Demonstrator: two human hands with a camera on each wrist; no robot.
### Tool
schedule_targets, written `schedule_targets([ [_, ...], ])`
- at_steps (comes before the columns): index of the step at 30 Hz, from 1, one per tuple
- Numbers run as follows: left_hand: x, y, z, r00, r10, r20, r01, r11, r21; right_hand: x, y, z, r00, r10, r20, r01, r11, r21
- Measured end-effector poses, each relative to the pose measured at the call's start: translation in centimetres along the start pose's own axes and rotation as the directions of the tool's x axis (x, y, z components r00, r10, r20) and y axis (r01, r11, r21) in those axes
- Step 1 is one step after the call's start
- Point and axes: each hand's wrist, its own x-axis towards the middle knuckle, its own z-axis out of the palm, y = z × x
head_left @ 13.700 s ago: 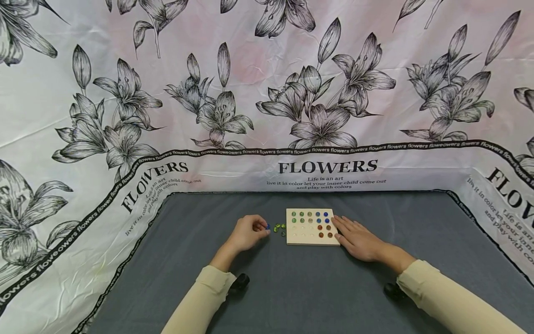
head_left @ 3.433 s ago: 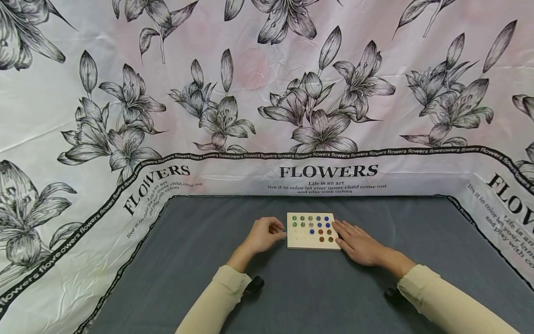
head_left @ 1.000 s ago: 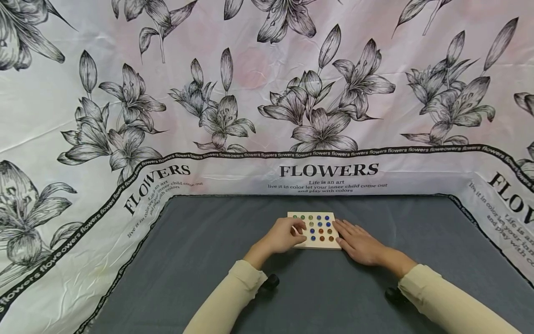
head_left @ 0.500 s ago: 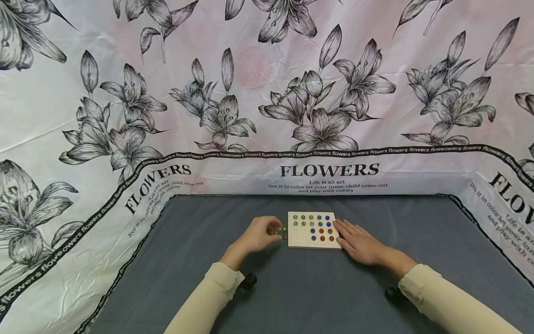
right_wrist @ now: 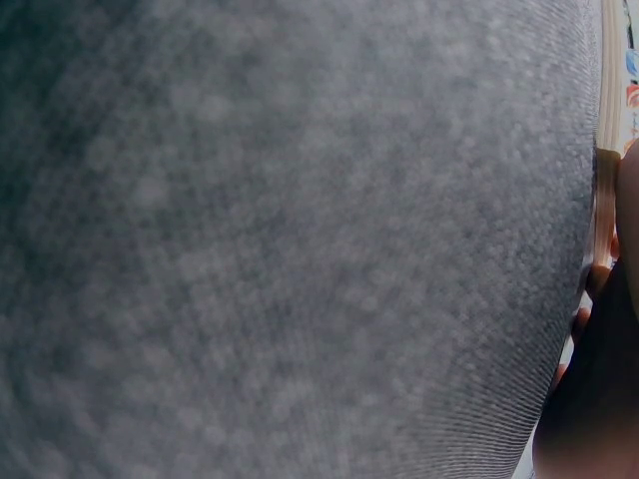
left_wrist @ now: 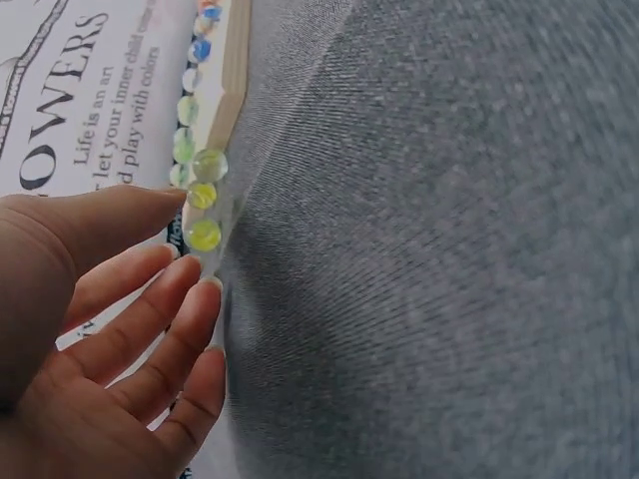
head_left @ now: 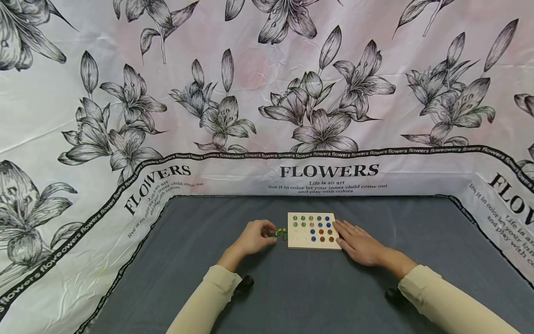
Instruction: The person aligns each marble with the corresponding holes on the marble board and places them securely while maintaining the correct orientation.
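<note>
Loosely parted left fingers, empty, near glassy round marbles, straight right fingers against rectangular wooden board

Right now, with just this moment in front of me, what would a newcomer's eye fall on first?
Probably the huge line-drawn lilies on the pale cloth filling the upper half of the head view. Next, the small light board on the grey surface below, dotted with green, blue and reddish-brown marbles. Loose yellow-green marbles lie beside its left edge near the left grip, while the right grip rests at its right edge.
</note>
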Motion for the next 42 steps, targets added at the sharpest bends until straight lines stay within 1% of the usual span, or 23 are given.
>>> schedule_targets([
  [4,0.2,-0.2,0.1,1.000,0.003,-0.014,-0.003,1.000,0.007,0.1,0.1,0.1,1.000,0.015,0.017,-0.015,1.000,0.007],
  [9,0.5,0.0,0.1,1.000,-0.022,-0.016,0.022,1.000,0.007,0.1,0.0,0.1,1.000,0.015,0.017,-0.015,1.000,0.006],
  [17,1.0,0.2,0.3,0.994,-0.105,-0.016,0.105,0.994,-0.013,0.1,-0.2,-0.1,1.000,0.011,0.024,-0.011,1.000,0.008],
  [22,1.3,0.4,0.7,0.986,-0.161,-0.054,0.160,0.987,-0.011,0.0,-0.3,-0.1,1.000,0.006,0.019,-0.006,1.000,0.014],
  [28,1.6,0.7,0.9,0.979,-0.184,-0.085,0.185,0.983,0.002,0.1,0.0,0.0,1.000,0.012,0.025,-0.012,1.000,0.017],
  [33,1.6,0.8,0.9,0.975,-0.204,-0.092,0.206,0.978,0.011,0.2,0.0,0.0,1.000,0.016,0.026,-0.017,1.000,0.015],
  [42,1.5,0.8,1.1,0.973,-0.211,-0.091,0.214,0.977,0.020,0.2,-0.1,0.0,0.999,0.019,0.031,-0.020,1.000,0.014],
])
